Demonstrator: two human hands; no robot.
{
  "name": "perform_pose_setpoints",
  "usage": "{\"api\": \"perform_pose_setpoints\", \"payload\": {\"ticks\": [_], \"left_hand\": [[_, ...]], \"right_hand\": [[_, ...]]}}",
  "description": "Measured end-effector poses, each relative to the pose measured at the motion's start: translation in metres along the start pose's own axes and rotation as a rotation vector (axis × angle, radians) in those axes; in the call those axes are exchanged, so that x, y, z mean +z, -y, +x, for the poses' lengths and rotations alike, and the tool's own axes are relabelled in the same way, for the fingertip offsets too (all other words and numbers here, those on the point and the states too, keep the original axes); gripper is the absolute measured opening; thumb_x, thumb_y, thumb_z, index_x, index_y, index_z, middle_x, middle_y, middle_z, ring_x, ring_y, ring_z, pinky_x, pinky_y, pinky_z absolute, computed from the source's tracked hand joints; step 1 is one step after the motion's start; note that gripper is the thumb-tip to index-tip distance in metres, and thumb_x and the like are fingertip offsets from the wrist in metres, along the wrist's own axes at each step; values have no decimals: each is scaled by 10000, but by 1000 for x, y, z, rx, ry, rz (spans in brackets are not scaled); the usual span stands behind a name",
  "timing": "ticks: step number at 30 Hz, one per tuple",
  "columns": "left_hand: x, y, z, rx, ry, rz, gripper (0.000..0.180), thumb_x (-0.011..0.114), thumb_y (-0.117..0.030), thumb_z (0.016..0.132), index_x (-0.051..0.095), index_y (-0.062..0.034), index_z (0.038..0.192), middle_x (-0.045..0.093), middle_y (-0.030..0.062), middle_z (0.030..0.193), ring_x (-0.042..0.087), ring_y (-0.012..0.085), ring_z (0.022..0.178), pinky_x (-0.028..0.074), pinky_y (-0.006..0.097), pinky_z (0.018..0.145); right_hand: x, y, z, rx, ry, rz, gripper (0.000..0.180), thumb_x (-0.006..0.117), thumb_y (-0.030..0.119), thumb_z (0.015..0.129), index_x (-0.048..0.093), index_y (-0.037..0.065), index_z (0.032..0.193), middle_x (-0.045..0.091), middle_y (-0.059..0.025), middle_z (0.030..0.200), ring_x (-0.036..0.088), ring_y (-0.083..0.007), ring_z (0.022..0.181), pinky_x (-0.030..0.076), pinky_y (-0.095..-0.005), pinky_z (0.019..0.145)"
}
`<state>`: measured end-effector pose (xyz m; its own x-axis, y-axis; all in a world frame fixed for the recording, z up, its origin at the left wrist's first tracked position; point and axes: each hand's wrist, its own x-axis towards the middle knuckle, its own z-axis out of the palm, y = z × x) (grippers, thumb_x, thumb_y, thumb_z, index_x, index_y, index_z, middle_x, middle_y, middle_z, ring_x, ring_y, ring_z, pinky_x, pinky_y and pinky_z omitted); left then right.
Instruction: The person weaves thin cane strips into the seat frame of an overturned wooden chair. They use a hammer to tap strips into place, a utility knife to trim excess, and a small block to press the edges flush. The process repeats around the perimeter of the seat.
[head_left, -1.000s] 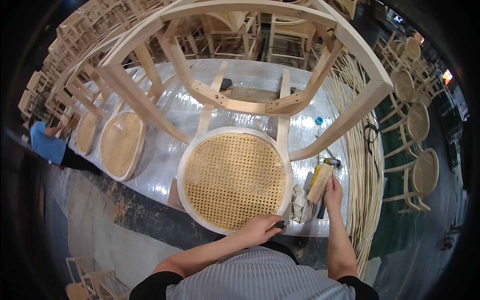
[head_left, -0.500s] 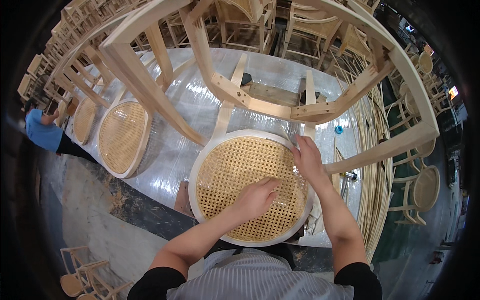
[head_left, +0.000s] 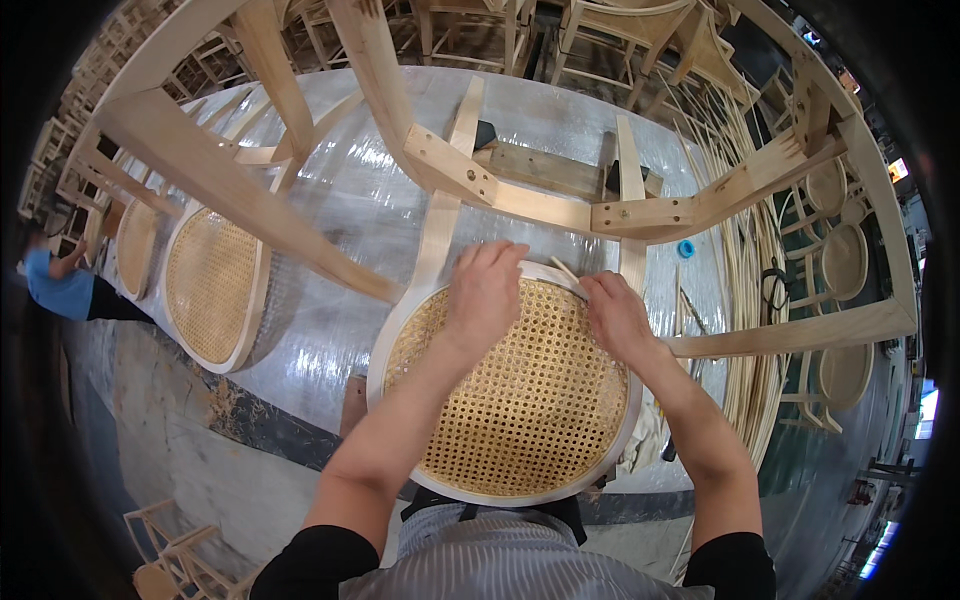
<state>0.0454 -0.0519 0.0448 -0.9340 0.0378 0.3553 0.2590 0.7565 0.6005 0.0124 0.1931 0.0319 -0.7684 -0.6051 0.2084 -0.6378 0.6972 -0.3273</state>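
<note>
A pale wooden chair seat point(head_left: 506, 489) with a round rim lies in front of me, filled with woven cane webbing point(head_left: 510, 410). At the seat's far rim my right hand point(head_left: 617, 315) is closed, fingers pinching a thin pale cane strip point(head_left: 566, 271) that juts out to the left. My left hand point(head_left: 485, 292) lies over the far left part of the rim, its fingers bent together; whatever may be in them is hidden. The chair's frame point(head_left: 540, 205) of curved back and legs extends beyond the seat, on the table.
Plastic film covers the worktable point(head_left: 330, 210). Another cane seat point(head_left: 212, 290) stands at left, with a person in blue point(head_left: 60, 285) beyond. Long cane strips point(head_left: 745, 380) line the right edge, near a blue tape roll point(head_left: 686, 248) and scissors point(head_left: 774, 288). More chairs point(head_left: 845, 260) stand around.
My left hand has moved from the middle of the webbing to the far rim. My right hand's fingers have closed on the strip. The chair appears slightly shifted in view.
</note>
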Motion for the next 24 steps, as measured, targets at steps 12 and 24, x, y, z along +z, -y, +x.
{"api": "perform_pose_setpoints", "payload": {"ticks": [12, 24], "left_hand": [[48, -23, -24, 165, 159, 249, 521, 612, -21, 831, 610, -70, 1350, 517, 85, 1501, 359, 403, 1463, 147, 626, 1240], [59, -36, -36, 70, 230, 358, 206, 601, -127, 861, 652, -67, 1051, 517, 173, 1481, 661, 264, 985, 423, 466, 893]], "right_hand": [[-7, -9, 5, -37, 90, 128, 409, 678, 0, 801, 653, 20, 1209, 636, -139, 1054, 609, -350, 1008, 518, -431, 865], [1, -2, 12, -21, 36, 108, 306, 677, 30, 864, 674, 70, 1167, 588, -122, 906, 591, -346, 882, 510, -441, 754]]}}
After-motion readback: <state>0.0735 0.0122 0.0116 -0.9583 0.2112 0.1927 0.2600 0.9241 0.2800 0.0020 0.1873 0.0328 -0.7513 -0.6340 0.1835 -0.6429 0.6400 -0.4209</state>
